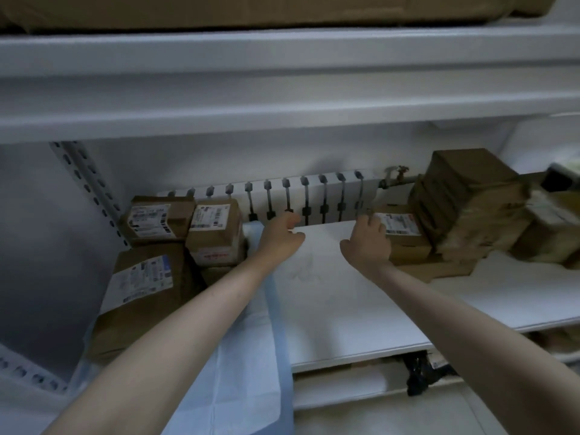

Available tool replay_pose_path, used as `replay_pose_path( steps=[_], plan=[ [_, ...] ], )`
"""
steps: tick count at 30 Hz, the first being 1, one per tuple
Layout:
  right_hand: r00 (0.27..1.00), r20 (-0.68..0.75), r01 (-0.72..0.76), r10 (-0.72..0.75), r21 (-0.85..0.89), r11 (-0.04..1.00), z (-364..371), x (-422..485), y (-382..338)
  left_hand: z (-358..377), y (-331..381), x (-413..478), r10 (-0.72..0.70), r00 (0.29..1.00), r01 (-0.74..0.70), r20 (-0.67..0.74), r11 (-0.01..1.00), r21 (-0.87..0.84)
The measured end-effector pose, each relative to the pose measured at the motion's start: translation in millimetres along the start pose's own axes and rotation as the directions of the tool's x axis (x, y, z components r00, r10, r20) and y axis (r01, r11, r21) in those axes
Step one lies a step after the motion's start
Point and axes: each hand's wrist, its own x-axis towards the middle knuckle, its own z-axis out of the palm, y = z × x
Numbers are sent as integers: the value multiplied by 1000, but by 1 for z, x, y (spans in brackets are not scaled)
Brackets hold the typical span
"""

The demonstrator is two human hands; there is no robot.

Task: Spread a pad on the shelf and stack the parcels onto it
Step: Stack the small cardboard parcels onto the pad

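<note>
Where the work sits: a white shelf in a metal rack, its middle bare, with a perforated post at the back left.
Above: I see a second white shelf close overhead, with brown cardboard on top of it.
Room: pale wall behind the rack; a white radiator runs along the back edge of the shelf. The light is dim and my feed is soft at the right edge.
Pad: light blue pad on the left part of the shelf. Its long axis runs from the radiator straight toward me, its near end hangs over the front edge, and a darker blue strip lines its right side.
Left parcels: brown, labelled, stacked on the pad's left portion, against the post.
Right parcels: a brown stack on the bare board, well apart from the pad.
Left hand: at the pad's far end, just beside the radiator, fingers curled; I cannot tell whether it pinches the pad.
Right hand: thumb spread, fingers on the left end of a labelled box in the right stack; I cannot tell whether they grip it.
</note>
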Motion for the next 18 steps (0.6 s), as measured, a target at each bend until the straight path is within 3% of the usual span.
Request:
replay_pose_path(
  steps=[7,14,18],
  plan=[
    [999,-37,-36,28,-249,968,-13,16,66,63,31,7,-167,977,180,134,979,-93],
    [976,140,208,-167,-372,904,0,36,103,100,39,6,-311,943,326,115,933,-154],
    [955,130,298,-268,-405,864,-1,44,114,113,38,2,-388,915,403,109,887,-226]
  ],
)
